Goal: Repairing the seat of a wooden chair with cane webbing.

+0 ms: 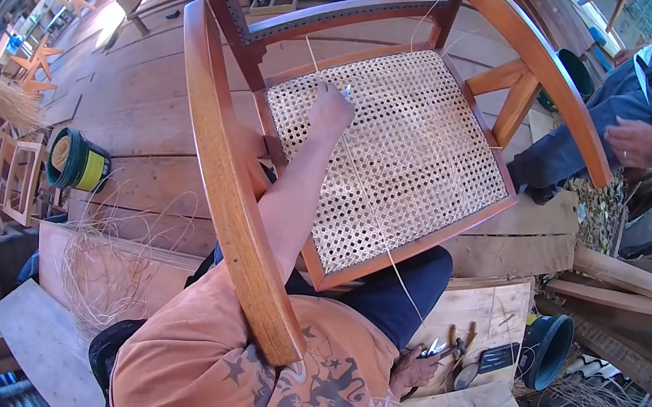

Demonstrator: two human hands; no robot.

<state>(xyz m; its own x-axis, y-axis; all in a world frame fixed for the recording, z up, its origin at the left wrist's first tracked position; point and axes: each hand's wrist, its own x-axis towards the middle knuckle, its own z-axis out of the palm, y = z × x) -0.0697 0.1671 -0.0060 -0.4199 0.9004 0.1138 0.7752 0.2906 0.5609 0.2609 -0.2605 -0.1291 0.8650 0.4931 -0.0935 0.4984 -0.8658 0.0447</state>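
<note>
A wooden armchair [207, 118] with a woven cane seat [384, 166] lies over my lap. My left hand [330, 109] is closed at the seat's upper left, with a small pale thing at its fingertips that I cannot make out. A long cane strand [373, 218] runs from near that hand diagonally across the seat and down toward my right hand [413, 370]. At lower right, my right hand is closed on a metal hand tool, apparently pliers [433, 349], beside other tools [469, 358] and a black phone [498, 356] on a board.
Another person [635, 104] sits at upper right, a hand near the chair's arm. A green bucket [91, 173] and loose cane strands [109, 257] are at left, a dark bucket [549, 356] at lower right. Planks [626, 301] and wooden frames [24, 180] lie around.
</note>
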